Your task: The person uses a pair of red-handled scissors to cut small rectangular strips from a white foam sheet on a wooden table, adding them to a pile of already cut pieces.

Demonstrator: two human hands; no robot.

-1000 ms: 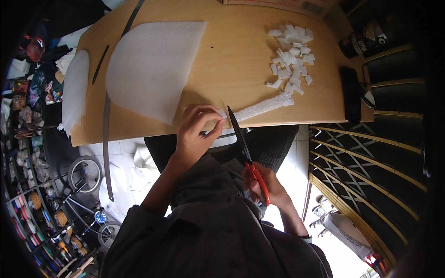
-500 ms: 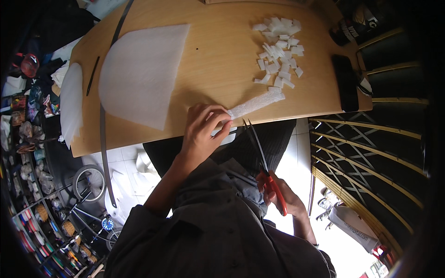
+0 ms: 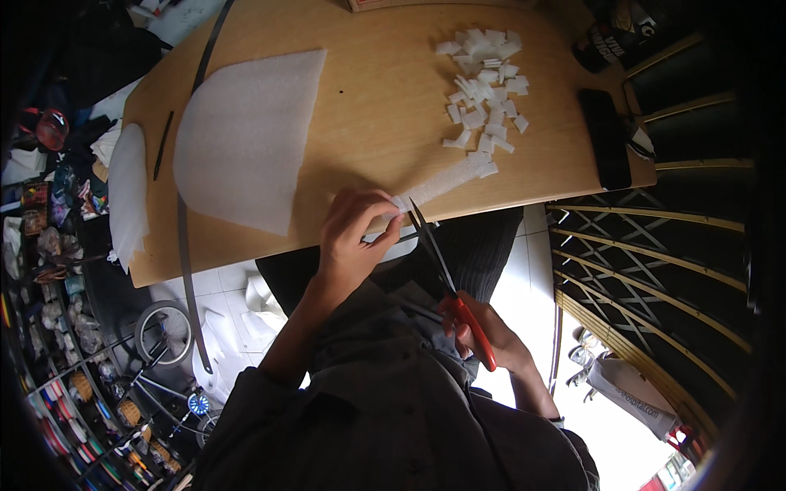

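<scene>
My left hand (image 3: 354,231) pinches the near end of a narrow white foam strip (image 3: 453,179) at the table's front edge. The rest of that strip slants away to the right over the tabletop. In my right hand (image 3: 483,331) is a pair of scissors (image 3: 442,266) with red handles and dark blades. The blade tips point away from me and reach the strip just right of my left fingertips. Past the strip's far end lies a loose heap of small cut foam pieces (image 3: 489,92).
A large white foam sheet (image 3: 246,139) with a rounded side lies on the wooden table (image 3: 377,106). Left of it are a long metal ruler (image 3: 184,254), a black pen (image 3: 163,146) and more foam (image 3: 129,192). A black phone (image 3: 604,139) rests at the right edge, beside a folding gate (image 3: 655,233).
The scissors have moved left and away from me, bringing their tips from beyond the table edge up to the strip beside my left fingers. My left hand has shifted slightly left.
</scene>
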